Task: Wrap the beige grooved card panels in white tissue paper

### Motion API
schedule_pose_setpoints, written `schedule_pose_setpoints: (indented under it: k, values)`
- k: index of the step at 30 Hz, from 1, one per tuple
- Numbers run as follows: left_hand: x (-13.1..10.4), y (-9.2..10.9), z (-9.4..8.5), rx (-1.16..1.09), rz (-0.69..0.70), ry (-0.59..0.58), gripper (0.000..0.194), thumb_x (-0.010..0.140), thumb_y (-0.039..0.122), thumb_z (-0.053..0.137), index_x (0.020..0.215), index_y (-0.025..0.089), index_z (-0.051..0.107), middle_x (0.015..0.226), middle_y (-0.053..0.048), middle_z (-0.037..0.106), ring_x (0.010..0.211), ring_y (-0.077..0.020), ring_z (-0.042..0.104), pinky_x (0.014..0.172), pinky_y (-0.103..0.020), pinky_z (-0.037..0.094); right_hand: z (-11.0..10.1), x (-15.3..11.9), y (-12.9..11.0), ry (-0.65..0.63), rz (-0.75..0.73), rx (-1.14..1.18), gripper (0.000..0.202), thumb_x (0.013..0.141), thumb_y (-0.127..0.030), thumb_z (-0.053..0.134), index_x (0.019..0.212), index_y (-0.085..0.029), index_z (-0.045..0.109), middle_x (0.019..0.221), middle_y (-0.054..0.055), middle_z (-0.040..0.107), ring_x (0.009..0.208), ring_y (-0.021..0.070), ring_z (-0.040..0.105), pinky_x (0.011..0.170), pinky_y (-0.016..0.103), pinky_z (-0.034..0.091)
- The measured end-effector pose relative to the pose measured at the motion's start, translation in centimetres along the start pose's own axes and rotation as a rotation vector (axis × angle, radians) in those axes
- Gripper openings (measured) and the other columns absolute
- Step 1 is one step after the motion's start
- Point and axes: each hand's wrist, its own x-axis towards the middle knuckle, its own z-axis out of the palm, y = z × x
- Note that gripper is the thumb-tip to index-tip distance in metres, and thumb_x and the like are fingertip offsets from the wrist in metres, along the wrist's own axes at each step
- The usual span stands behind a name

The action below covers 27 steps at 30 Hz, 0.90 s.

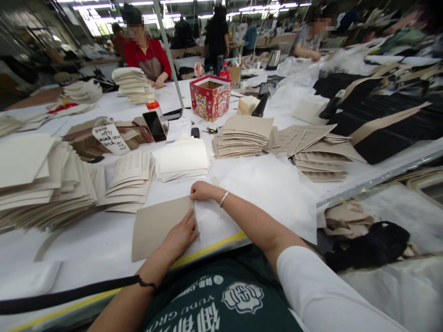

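A flat grey-beige panel lies on the white table in front of me. My left hand rests on the panel's right part, its fingers spread near the right edge. At the panel's upper right corner is my right hand, its fingers closed in a pinch on that corner. A silver bracelet circles the right wrist. Just beyond the panel sits a stack of white pieces, with a stack of beige pieces to its right.
Tall stacks of cream panels stand at the left. A red box, a phone and black bundles lie farther back. The yellow table edge runs close to my body. Several people work beyond.
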Motion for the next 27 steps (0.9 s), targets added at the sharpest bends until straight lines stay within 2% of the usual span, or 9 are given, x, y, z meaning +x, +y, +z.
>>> schedule_pose_setpoints:
  k: [5, 8, 10, 12, 15, 17, 20, 23, 27]
  values:
    - [0.5, 0.1, 0.1, 0.006, 0.0, -0.012, 0.002, 0.075, 0.02, 0.05, 0.074, 0.018, 0.049, 0.136, -0.017, 0.037, 0.094, -0.0256, 0.061, 0.073, -0.038, 0.051, -0.1, 0.3, -0.7, 0.043, 0.029, -0.069, 0.019, 0.068, -0.016, 0.053, 0.081, -0.012, 0.066, 0.075, 0.007, 0.067, 0.068, 0.0152, 0.059, 0.059, 0.021, 0.04]
    - [-0.1, -0.1, 0.3, -0.01, 0.028, 0.033, 0.005, 0.076, 0.021, 0.05, 0.079, 0.017, 0.051, 0.134, -0.016, 0.04, 0.097, -0.0251, 0.06, 0.077, -0.038, 0.051, 0.1, -0.8, -1.3, 0.131, 0.076, -0.123, 0.031, 0.071, -0.019, 0.055, 0.1, -0.009, 0.058, 0.096, 0.013, 0.063, 0.086, 0.021, 0.058, 0.068, 0.025, 0.041]
    - [-1.8, -0.7, 0.7, -0.062, 0.1, 0.168, 0.012, 0.079, 0.021, 0.047, 0.089, 0.018, 0.052, 0.128, -0.014, 0.047, 0.104, -0.0228, 0.056, 0.084, -0.037, 0.048, 0.9, -2.5, -1.5, 0.233, 0.1, -0.15, 0.036, 0.077, -0.022, 0.051, 0.11, -0.01, 0.05, 0.101, 0.014, 0.06, 0.089, 0.0218, 0.056, 0.071, 0.028, 0.041]
    - [-4.6, -1.8, 1.3, -0.117, 0.116, 0.386, 0.02, 0.083, 0.019, 0.04, 0.101, 0.019, 0.05, 0.119, -0.011, 0.054, 0.107, -0.0196, 0.053, 0.09, -0.037, 0.045, 2.6, -4.8, -1.8, 0.359, 0.059, -0.167, 0.031, 0.083, -0.024, 0.044, 0.113, -0.013, 0.046, 0.1, 0.011, 0.058, 0.088, 0.0196, 0.055, 0.072, 0.028, 0.04]
    - [-9.1, -3.6, 2.5, -0.062, 0.014, 0.621, 0.027, 0.084, 0.015, 0.036, 0.108, 0.02, 0.05, 0.105, -0.008, 0.06, 0.1, -0.0193, 0.054, 0.089, -0.038, 0.044, 6.4, -8.6, -2.7, 0.444, -0.14, -0.204, 0.023, 0.088, -0.022, 0.037, 0.106, -0.016, 0.05, 0.093, 0.008, 0.057, 0.085, 0.0167, 0.053, 0.074, 0.027, 0.038]
    - [-11.1, -4.5, 3.4, 0.056, -0.005, 0.61, 0.031, 0.083, 0.013, 0.037, 0.109, 0.02, 0.052, 0.103, -0.009, 0.06, 0.095, -0.0211, 0.054, 0.085, -0.04, 0.045, 9.1, -10.3, -3.7, 0.403, -0.295, -0.273, 0.02, 0.087, -0.019, 0.038, 0.098, -0.016, 0.054, 0.089, 0.007, 0.056, 0.084, 0.0173, 0.05, 0.075, 0.028, 0.037]
    - [-11.9, -4.8, 4.2, 0.209, 0.028, 0.519, 0.037, 0.079, 0.01, 0.039, 0.112, 0.02, 0.054, 0.106, -0.01, 0.059, 0.095, -0.0236, 0.053, 0.082, -0.041, 0.044, 12.2, -11.1, -5.7, 0.362, -0.443, -0.384, 0.018, 0.085, -0.016, 0.042, 0.095, -0.016, 0.057, 0.091, 0.008, 0.056, 0.084, 0.0198, 0.047, 0.075, 0.031, 0.036]
    - [-11.2, -4.3, 4.7, 0.285, 0.092, 0.503, 0.037, 0.078, 0.009, 0.04, 0.11, 0.018, 0.055, 0.104, -0.011, 0.06, 0.095, -0.0245, 0.052, 0.08, -0.04, 0.043, 13.6, -10.6, -7.4, 0.381, -0.433, -0.423, 0.02, 0.086, -0.015, 0.042, 0.099, -0.015, 0.057, 0.09, 0.009, 0.055, 0.085, 0.0213, 0.045, 0.074, 0.033, 0.036]
    - [-11.0, -4.2, 5.1, 0.303, 0.154, 0.534, 0.034, 0.079, 0.009, 0.041, 0.108, 0.017, 0.056, 0.104, -0.011, 0.059, 0.094, -0.0236, 0.052, 0.081, -0.038, 0.043, 13.8, -10.3, -8.2, 0.397, -0.35, -0.41, 0.022, 0.085, -0.014, 0.043, 0.102, -0.017, 0.056, 0.091, 0.008, 0.055, 0.086, 0.0211, 0.045, 0.075, 0.033, 0.037]
